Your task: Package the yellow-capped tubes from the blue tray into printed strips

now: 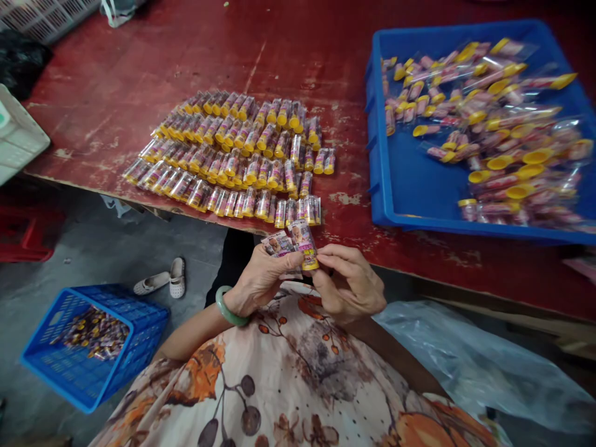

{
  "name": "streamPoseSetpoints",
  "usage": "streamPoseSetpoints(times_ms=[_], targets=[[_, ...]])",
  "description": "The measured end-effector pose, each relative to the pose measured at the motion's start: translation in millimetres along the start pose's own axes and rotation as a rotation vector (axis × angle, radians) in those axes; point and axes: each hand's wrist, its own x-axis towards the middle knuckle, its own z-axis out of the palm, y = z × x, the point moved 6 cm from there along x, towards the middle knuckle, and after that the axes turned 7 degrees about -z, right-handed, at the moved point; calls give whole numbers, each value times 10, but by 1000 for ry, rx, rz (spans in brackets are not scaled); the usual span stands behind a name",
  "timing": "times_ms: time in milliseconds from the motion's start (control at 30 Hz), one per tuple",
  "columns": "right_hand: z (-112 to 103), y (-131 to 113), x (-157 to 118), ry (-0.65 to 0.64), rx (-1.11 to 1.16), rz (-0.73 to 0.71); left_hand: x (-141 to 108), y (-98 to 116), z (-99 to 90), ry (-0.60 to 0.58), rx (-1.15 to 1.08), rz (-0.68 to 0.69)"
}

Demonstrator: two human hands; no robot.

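My left hand point(261, 273), with a green bangle at its wrist, is closed around several small printed cards point(278, 243) fanned out between thumb and fingers. A small clear tube point(303, 242) with a printed label and a yellow end lies over them, under my left thumb. The thumb and fingertips of my right hand point(352, 284) pinch at the tube's lower right edge. Just beyond my hands, rows of similar yellow-capped tubes point(233, 155) are lined up on the red table point(335, 68). What lies under my left fingers is hidden.
On the right of the table, a blue tray point(405, 186) holds loose tubes and yellow-ended pieces in clear wrappers. A blue crate point(46, 360) with more tubes stands on the floor at left, near white shoes point(162, 279). Clear plastic sheeting point(447, 341) hangs at right.
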Motion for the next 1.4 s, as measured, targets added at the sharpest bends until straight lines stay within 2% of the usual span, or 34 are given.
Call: streamPoseSetpoints(times_ms=[367, 500, 700, 1133, 1400], targets=[[-28, -21, -37, 10, 23, 14, 11, -31, 16, -22, 14, -19], [-32, -14, -55, -1, -5, 24, 13, -49, -1, 8, -7, -36], [-29, -25, -49, 35, -7, 29, 14, -65, -11, 1, 5, -35], [-17, -90, -22, -31, -63, -28, -7, -91, 1, 2, 9, -55], [-18, -78, -14, 29, -35, -27, -24, -38, 25, -30, 24, -22]])
